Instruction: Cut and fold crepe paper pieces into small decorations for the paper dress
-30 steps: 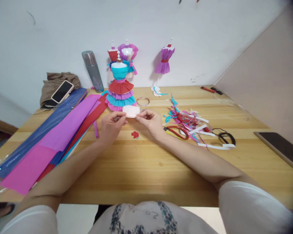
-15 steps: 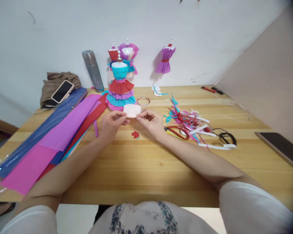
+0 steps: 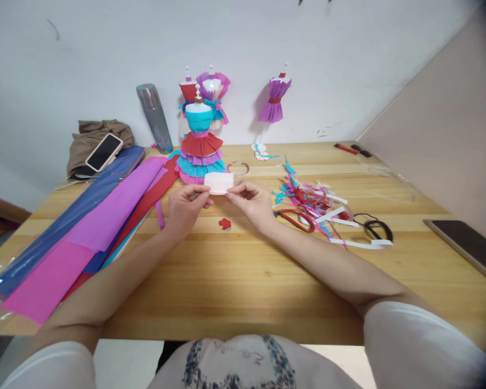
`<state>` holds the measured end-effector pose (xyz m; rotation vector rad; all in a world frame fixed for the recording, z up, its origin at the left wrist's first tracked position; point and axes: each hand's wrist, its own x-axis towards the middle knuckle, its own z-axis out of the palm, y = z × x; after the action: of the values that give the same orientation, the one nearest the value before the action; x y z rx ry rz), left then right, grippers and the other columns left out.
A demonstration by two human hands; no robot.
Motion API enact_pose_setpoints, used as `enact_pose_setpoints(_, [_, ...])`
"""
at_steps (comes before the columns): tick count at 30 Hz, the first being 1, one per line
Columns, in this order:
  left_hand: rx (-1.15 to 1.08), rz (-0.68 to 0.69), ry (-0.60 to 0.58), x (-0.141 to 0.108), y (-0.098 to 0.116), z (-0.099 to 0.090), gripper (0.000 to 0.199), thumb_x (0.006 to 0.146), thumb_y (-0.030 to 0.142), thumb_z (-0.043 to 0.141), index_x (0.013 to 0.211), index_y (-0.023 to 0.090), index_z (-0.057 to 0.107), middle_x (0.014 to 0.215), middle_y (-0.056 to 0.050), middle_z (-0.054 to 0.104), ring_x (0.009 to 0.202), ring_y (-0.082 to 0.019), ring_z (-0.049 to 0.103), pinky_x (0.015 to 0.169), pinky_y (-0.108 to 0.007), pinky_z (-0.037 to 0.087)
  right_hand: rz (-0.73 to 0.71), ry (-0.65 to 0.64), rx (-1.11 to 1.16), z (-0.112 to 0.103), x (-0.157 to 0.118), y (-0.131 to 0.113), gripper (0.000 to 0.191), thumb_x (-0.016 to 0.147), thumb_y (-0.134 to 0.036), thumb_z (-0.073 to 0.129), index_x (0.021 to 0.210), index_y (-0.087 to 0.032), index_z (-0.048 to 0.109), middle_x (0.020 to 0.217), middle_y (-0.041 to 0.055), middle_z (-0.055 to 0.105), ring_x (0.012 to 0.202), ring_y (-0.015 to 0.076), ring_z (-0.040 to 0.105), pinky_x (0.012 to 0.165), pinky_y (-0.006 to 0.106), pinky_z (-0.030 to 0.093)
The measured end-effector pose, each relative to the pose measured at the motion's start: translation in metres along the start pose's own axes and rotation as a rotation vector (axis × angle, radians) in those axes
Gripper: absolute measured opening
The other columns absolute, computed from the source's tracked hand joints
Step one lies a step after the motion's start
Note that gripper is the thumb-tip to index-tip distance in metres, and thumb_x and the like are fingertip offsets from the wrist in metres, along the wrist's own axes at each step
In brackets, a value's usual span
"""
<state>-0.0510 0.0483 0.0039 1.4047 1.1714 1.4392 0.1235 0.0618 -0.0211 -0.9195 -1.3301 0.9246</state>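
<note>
Left hand (image 3: 187, 207) and right hand (image 3: 251, 203) pinch white paper (image 3: 219, 183) between them.

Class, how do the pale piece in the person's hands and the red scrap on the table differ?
Size: the pale piece looks larger than the red scrap.
Shape: the pale piece is roughly rectangular, while the red scrap is irregular.
Place: the left hand and right hand hold the pale piece, whereas the red scrap lies on the table.
Shared: both are in front of the mannequin in the tiered dress.

Matt pale paper (image 3: 219, 182), smooth wooden table (image 3: 235, 286)
</note>
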Motion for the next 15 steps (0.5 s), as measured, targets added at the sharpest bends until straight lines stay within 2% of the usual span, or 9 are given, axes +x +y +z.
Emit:
enact_pose_setpoints(7, [0.069,0.065,-0.01,-0.001,-0.003,-0.001,0.014,0.077,0.029,0.073,0.085,0.017,0.073,0.066,-0.002,0.073,0.062,-0.016,0.071,0.063,-0.028,0.057,0.075,0.015,0.034,0.0,0.001,0.0,0.017,0.066,-0.034,0.083,0.072,-0.023,0.071,0.073,0.0013,0.071,0.067,0.0164,0.062,0.067,0.034,0.051])
enact_pose_setpoints(12, [0.134,0.135,0.024,0.0,-0.012,-0.001,0.012,0.08,0.027,0.069,0.086,0.019,0.076,0.069,-0.001,0.074,0.062,-0.014,0.069,0.062,-0.026,0.056,0.031,0.003,0.064,0.0,0.001,0.001,0.012,0.067,-0.028,0.081,0.073,-0.023,0.072,0.073,0.0,0.069,0.067,0.0147,0.061,0.069,0.032,0.051])
enact_pose_setpoints(15, [0.203,0.203,0.023,-0.001,-0.013,-0.002,0.014,0.083,0.026,0.067,0.09,0.02,0.078,0.072,-0.001,0.074,0.064,-0.013,0.069,0.065,-0.026,0.055,-0.009,-0.02,0.042,-0.001,0.001,0.001,0.007,0.071,-0.027,0.079,0.075,-0.024,0.075,0.079,0.0012,0.072,0.074,0.0164,0.063,0.075,0.034,0.052])
